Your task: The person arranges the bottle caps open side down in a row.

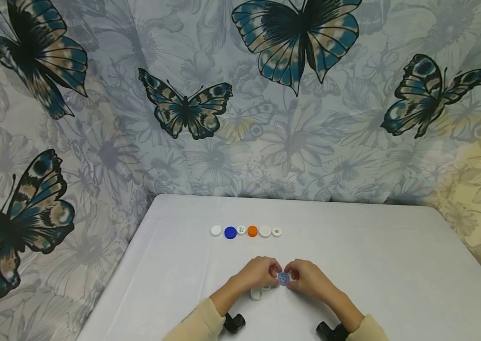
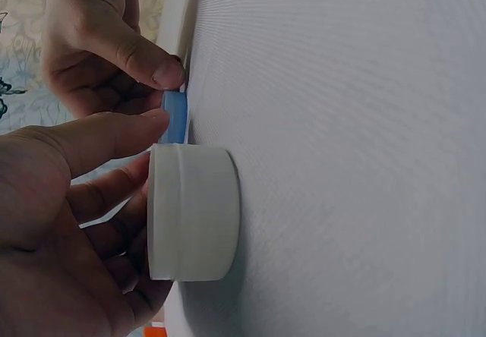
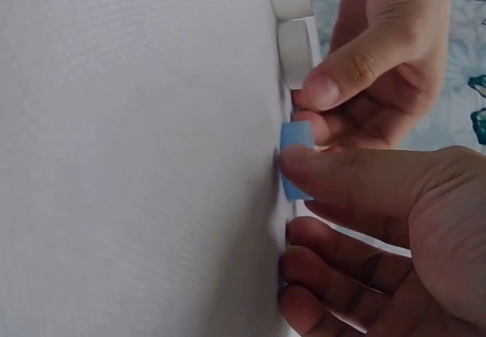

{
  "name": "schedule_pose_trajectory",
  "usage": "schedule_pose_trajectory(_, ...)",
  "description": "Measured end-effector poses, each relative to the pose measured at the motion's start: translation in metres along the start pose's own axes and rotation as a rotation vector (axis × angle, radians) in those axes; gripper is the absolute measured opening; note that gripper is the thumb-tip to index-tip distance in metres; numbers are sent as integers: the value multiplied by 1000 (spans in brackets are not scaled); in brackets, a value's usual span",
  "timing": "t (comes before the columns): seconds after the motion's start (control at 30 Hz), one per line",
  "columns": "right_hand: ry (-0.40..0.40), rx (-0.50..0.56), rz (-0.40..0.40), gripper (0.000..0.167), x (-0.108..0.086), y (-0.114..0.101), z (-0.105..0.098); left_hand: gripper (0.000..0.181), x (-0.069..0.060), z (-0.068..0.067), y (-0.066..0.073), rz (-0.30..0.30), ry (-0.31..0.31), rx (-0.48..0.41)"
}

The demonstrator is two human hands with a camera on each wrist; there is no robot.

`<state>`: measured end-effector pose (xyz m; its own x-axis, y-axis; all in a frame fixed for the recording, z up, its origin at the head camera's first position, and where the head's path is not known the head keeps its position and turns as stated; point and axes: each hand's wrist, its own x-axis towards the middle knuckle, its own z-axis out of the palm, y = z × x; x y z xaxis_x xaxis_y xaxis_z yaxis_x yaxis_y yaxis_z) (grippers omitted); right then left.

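Note:
A small translucent blue bottle cap (image 1: 283, 279) lies between the two hands, its rounded top facing up in the head view. My left hand (image 1: 259, 273) holds its left side with the thumb and a finger. From the right, my right hand (image 1: 308, 279) pinches the same cap, thumb against its side, as the blue rim (image 3: 297, 136) shows in the right wrist view. Close by the left hand stands a white cap (image 1: 256, 294), which looks large in the left wrist view. A second white cap (image 1: 267, 287) sits partly hidden under the left hand.
Farther back on the white table (image 1: 372, 255) runs a row of caps: a white one (image 1: 216, 230), a blue one (image 1: 230, 232), an orange one (image 1: 252, 231) and several other white ones. Butterfly-patterned cloth (image 1: 206, 166) hangs behind the table.

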<state>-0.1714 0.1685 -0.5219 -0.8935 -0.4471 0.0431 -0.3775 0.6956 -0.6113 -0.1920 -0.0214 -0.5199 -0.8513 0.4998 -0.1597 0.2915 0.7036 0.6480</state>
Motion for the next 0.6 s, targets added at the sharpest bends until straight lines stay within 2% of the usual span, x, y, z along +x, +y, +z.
schedule_pose_trajectory(0.2, 15, -15, 12, 23, 2, 1, 2, 28, 0, 1, 0, 11, 10, 15)
schedule_pose_trajectory(0.6, -10, 64, -15, 26, 0, 2, 0, 27, 2, 3, -3, -1, 35, -33)
